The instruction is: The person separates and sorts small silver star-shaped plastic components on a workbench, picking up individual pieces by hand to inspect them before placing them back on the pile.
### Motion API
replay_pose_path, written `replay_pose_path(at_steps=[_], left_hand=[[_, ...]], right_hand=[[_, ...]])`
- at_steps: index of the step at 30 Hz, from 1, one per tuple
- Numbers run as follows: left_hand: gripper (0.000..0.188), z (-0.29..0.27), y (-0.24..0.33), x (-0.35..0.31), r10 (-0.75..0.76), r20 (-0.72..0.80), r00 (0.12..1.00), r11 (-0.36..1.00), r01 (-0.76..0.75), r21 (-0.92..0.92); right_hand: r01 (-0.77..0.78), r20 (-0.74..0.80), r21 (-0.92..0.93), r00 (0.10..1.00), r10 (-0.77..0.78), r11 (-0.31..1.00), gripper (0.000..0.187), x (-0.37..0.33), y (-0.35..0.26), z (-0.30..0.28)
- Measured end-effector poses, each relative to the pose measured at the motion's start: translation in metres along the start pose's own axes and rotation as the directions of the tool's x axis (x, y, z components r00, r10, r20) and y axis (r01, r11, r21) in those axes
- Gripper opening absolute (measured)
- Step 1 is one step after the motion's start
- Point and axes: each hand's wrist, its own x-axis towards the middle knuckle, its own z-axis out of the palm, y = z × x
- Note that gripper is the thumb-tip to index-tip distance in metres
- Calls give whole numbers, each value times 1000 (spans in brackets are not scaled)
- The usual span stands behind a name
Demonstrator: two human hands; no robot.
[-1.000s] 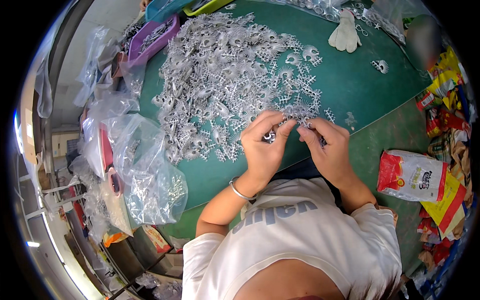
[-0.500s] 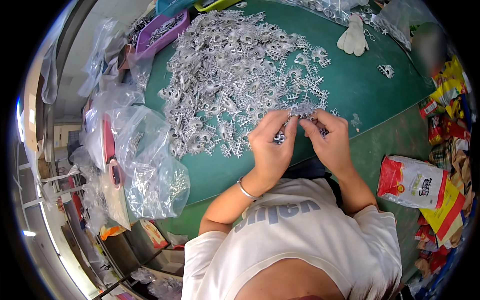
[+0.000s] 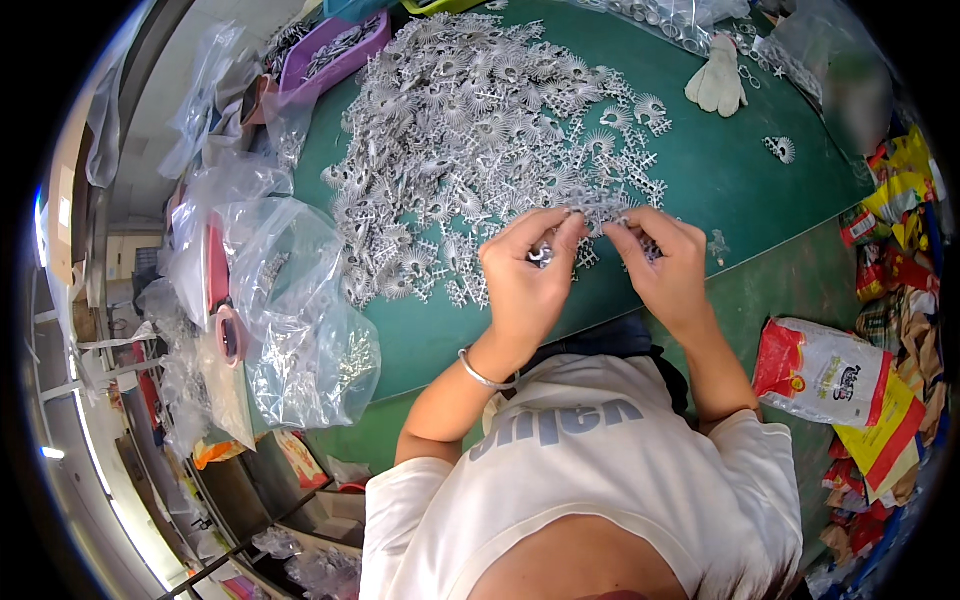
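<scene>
Workpiece position: the grey, spiky metal part (image 3: 598, 203) lies directly ahead of your fingertips, in the gap between your two hands, above the near edge of the heap of loose grey metal fan-shaped and branched pieces (image 3: 450, 130). Its outline is blurred and merges with the heap behind it. The long axis appears to run sideways, from one hand to the other; its exact tilt cannot be told.

Hand position: neither hand is clearly nearer. Your left hand (image 3: 530, 270) meets the part's left end, thumb and index finger brought together on it. Your right hand (image 3: 665, 265) meets the right end, thumb below and index finger above, apparently pinching its edge. The remaining fingers of both hands are curled; shiny metal shows inside each curl, but its shape cannot be told.

Surroundings: the heap rests on the smooth dark green tabletop (image 3: 760, 215). A limp off-white fabric glove (image 3: 717, 80) lies beyond your right hand, well apart from it.

Markings: your white short-sleeved cotton shirt (image 3: 600, 480) bears large grey lettering across the chest. The silver-white plastic bag with red ends (image 3: 822, 372), to your right, carries dark printed characters; its finer print is too small to read. No marking can be made out on the metal part.
</scene>
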Motion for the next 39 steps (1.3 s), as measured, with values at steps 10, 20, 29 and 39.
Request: replay_pose_path(at_steps=[10, 20, 29, 39], left_hand=[[14, 1, -2, -1, -120, 59, 991, 971, 129, -201], [11, 10, -6, -12, -15, 17, 1000, 984, 18, -178], [8, 8, -4, -16, 133, 30, 991, 991, -133, 13], [9, 4, -7, -16, 92, -25, 995, 995, -92, -21]], right_hand=[[-284, 223, 177, 944, 243, 942, 16, -3, 10, -7], [-87, 45, 57, 995, 85, 995, 13, -7, -3, -5], [23, -21, -94, 999, -25, 995, 9, -5, -11, -4], [-278, 192, 188, 951, 243, 942, 9, -4, -14, -19]])
